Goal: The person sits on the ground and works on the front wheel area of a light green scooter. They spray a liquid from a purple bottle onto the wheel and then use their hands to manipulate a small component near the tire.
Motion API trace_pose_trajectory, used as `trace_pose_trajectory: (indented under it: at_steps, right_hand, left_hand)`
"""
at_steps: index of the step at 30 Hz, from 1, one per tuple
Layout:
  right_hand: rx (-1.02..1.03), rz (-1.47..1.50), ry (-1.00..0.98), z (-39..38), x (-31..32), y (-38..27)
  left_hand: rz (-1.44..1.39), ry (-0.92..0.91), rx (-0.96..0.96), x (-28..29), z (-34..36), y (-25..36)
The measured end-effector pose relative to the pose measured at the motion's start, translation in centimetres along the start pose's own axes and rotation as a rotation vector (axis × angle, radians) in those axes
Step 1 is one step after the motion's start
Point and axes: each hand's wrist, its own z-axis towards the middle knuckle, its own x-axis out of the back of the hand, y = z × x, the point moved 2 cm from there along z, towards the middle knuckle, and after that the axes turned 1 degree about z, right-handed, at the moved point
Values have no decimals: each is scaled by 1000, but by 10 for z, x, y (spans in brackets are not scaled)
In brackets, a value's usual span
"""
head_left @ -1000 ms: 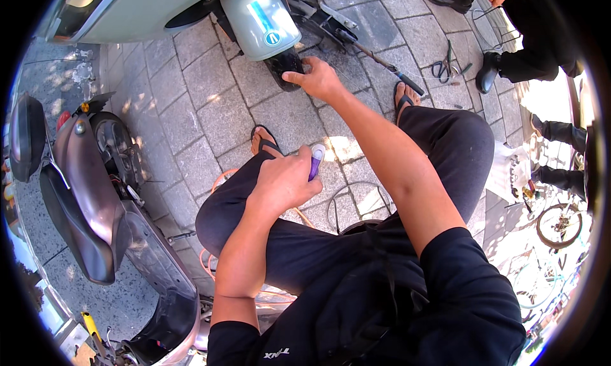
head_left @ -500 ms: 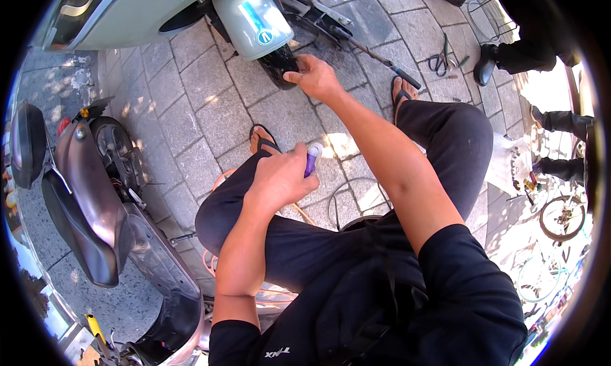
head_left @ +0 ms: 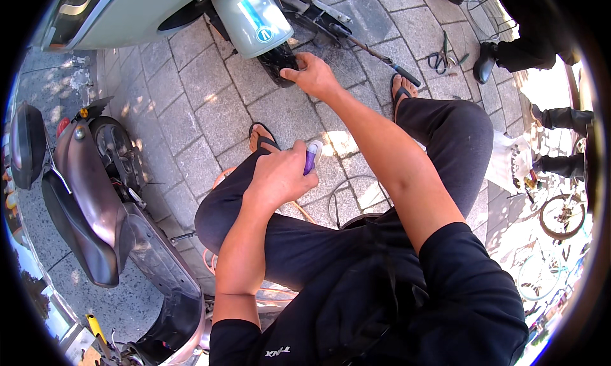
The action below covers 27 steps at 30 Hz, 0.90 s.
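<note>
My right hand [head_left: 314, 76] grips the black tyre [head_left: 277, 67] below the pale grey-green fender [head_left: 254, 19] of a scooter, thumb and fingers curled on its side. Lower down, between my knees, my left hand [head_left: 283, 172] is closed around a small purple object [head_left: 310, 159] with a pale round end; its exact kind is unclear. Right of the tyre, a long metal rod with a black grip [head_left: 404, 75] slants from the scooter's underside toward my sandalled foot.
A pinkish-grey scooter [head_left: 86, 188] stands left. Pliers [head_left: 445, 57] lie on the paving [head_left: 203, 118]. A person in dark trousers and black shoes [head_left: 528, 45] is at upper right, others' legs [head_left: 563, 165] below. Bicycles [head_left: 560, 216] and hoses [head_left: 340, 185] are also in view.
The view has shifted slightly, and my right hand sits a touch further left and higher in the picture. Both hands keep their holds.
</note>
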Motion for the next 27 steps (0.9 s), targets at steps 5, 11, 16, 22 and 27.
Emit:
trace_pose_trajectory:
  at_steps: [5,11,16,22,27]
  right_hand:
    - [8,-8,14,2,-1,3]
    - [33,-28,50,-2,-3,0]
    - [71,-111,165,-22,-6,7]
    - [267,-425,46,-70,-11,-14]
    - [213,-479,19,-71,-4,-26]
  left_hand:
    - [9,17,-6,0,0,0]
    - [-3,32,-1,0,-3,-2]
    - [0,22,-9,-1,-2,-4]
    - [21,14,-13,-1,-8,-4]
    - [-72,22,62,-1,-11,-11]
